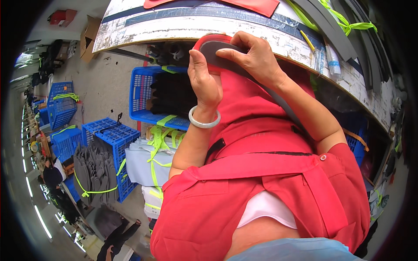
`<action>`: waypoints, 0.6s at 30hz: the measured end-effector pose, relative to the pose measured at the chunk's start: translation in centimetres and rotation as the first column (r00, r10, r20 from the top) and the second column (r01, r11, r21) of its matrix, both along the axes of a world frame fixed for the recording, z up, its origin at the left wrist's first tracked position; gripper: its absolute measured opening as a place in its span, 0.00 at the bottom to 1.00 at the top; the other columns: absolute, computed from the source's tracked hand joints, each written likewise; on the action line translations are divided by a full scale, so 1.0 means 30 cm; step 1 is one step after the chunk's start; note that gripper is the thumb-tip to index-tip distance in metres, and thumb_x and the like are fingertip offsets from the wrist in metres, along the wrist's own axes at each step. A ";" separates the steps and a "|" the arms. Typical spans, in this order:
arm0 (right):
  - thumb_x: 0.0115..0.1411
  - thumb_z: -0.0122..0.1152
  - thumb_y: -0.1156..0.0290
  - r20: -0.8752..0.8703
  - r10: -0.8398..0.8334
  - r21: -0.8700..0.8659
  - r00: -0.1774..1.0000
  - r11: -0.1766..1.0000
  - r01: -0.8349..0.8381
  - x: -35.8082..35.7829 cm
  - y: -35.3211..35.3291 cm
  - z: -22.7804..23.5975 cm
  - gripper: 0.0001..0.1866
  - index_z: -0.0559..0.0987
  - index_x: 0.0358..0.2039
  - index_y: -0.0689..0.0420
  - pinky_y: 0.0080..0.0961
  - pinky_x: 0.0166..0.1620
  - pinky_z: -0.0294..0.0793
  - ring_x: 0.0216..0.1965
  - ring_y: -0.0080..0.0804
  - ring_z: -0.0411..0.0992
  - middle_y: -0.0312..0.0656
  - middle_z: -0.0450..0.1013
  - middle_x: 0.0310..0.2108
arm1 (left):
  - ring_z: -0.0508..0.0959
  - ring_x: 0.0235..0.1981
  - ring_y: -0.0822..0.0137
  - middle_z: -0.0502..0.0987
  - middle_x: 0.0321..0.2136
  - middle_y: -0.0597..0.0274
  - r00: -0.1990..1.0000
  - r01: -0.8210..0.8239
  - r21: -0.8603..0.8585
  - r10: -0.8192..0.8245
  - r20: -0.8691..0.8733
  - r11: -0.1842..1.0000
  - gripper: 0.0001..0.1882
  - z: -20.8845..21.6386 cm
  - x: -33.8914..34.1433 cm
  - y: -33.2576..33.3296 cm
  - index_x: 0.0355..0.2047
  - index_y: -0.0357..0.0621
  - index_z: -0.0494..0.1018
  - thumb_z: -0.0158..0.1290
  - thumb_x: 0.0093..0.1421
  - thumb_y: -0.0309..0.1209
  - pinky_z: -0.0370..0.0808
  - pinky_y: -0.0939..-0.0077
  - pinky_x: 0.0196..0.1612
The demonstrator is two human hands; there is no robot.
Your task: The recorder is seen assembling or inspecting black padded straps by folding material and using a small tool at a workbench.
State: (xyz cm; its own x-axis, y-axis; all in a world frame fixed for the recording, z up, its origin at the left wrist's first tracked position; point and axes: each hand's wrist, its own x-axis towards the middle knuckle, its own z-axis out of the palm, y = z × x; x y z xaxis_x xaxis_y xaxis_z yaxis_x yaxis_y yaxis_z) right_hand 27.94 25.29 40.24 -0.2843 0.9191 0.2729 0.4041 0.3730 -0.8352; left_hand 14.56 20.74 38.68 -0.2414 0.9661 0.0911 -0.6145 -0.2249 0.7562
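Note:
A long dark grey strip (213, 52) with a rounded end lies against red material (199, 42), which shows as a curved rim around that end. Both are up against the front edge of the worktable. My left hand (205, 85), with a pale bangle on its wrist, grips the rounded end from the left, thumb up and fingers hidden behind. From the right, my right hand (259, 58) presses its thumb on the grey face, with the index finger bent at the upper edge. The strip runs on beneath my right forearm, over my red clothing (248, 108).
On the worktable (111, 35) lie a flat red piece (261, 6), a yellow pen-like stick (307, 40) and long grey strips (365, 52) with lime ties. A blue crate (136, 98) of dark pieces stands below left. Beyond are tied grey pieces (93, 167) and another person (117, 239).

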 end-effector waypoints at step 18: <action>0.52 0.70 0.56 -0.092 0.256 -0.286 0.962 0.919 -0.271 0.002 -0.075 -0.050 0.24 0.80 0.35 0.67 0.23 0.34 0.71 0.28 0.21 0.70 0.42 0.73 0.24 | 0.79 0.36 0.74 0.79 0.37 0.59 0.640 0.637 -0.506 -0.765 -0.074 0.582 0.12 -0.030 -0.275 0.048 0.42 0.32 0.76 0.55 0.61 0.27 0.76 0.81 0.41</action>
